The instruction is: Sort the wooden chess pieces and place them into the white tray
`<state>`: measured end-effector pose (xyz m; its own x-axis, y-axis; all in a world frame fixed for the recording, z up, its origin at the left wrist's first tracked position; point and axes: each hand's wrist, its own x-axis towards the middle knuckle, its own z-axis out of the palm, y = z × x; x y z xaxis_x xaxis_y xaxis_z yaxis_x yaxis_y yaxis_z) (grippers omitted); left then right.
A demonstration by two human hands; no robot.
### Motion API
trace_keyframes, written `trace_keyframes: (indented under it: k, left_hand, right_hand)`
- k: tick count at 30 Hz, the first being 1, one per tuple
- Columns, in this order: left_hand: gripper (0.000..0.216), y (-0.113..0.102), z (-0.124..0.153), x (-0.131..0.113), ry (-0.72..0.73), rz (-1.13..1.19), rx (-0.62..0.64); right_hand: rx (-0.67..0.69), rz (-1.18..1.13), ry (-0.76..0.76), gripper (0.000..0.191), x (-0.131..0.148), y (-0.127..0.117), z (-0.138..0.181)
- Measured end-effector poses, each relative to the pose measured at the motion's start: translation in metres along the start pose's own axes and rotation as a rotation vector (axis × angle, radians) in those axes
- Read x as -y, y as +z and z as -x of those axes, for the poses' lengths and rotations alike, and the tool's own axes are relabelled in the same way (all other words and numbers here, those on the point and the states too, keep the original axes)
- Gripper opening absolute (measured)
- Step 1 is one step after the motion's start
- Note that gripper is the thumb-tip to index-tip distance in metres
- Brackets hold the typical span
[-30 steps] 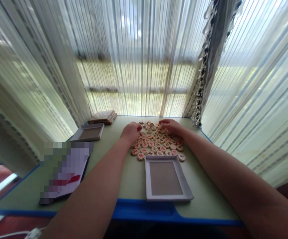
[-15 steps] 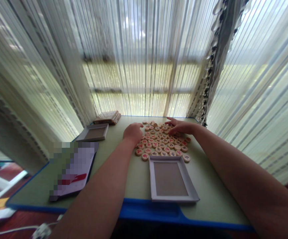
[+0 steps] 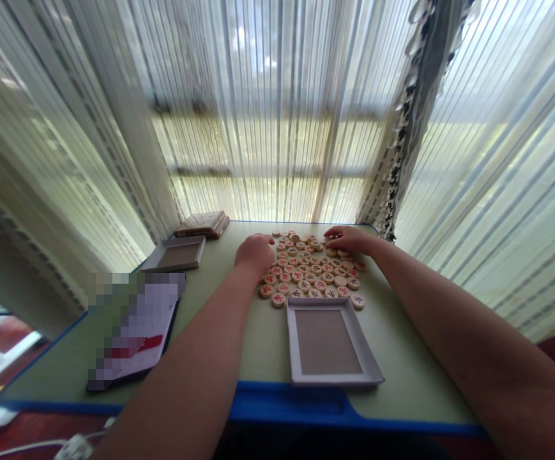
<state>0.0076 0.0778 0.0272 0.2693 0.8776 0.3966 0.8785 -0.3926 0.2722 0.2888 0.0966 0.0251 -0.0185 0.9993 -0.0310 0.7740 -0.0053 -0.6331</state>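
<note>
Round wooden Chinese chess pieces (image 3: 316, 269) with red or dark characters lie spread over the far middle of the table. A few show blank faces, and some at the back rest on others. At the left edge of the spread is my left hand (image 3: 255, 253), its back toward me; one fingertip shows and the other fingers are hidden. My right hand (image 3: 349, 239) hovers low over the back right pieces, fingers apart and bent, with none seen in its grasp. Nearest me stands an open, shallow white box part (image 3: 292, 345), close against the front pieces.
A second shallow box part (image 3: 199, 254) lies at the left back, with stacked books (image 3: 201, 224) behind it. A tablet-like device (image 3: 150, 326), partly blurred, lies left of my forearm. The pale green table (image 3: 220, 306) has a blue edge; curtains (image 3: 277, 153) hang beyond.
My right hand has drawn back slightly to the right, its fingers closer together, uncovering pieces beneath it. My left hand stays nearly where it was. The view has shifted slightly.
</note>
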Motion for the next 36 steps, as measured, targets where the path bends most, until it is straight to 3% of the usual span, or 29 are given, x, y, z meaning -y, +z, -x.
trace_keyframes:
  k: [3, 7, 11, 14, 17, 24, 36]
  left_hand:
    - [0.037, 0.001, 0.0, 0.0, 0.029, 0.019, -0.035]
    - [0.034, 0.003, 0.002, 0.001, 0.012, -0.009, -0.089]
    - [0.033, 0.004, 0.003, 0.001, 0.004, -0.034, -0.181]
    - [0.032, 0.002, 0.004, -0.001, 0.017, -0.026, -0.214]
    - [0.032, 0.001, 0.004, -0.001, 0.017, -0.024, -0.205]
    - [0.032, 0.002, 0.004, -0.001, 0.024, -0.039, -0.175]
    - [0.027, 0.005, 0.001, 0.001, 0.108, 0.014, -0.207]
  right_hand:
    - [-0.099, 0.225, -0.008, 0.044, -0.01, -0.008, -0.001]
    - [-0.195, 0.282, 0.054, 0.061, -0.018, -0.014, 0.002]
    - [-0.2, 0.206, 0.073, 0.066, -0.018, -0.012, 0.004]
    - [-0.168, 0.163, 0.068, 0.053, -0.018, -0.013, 0.003]
    - [-0.075, 0.068, 0.089, 0.04, -0.021, -0.018, 0.003]
    - [0.045, -0.224, 0.075, 0.033, -0.025, -0.027, 0.011]
    - [-0.046, -0.391, 0.076, 0.025, -0.021, -0.015, 0.01]
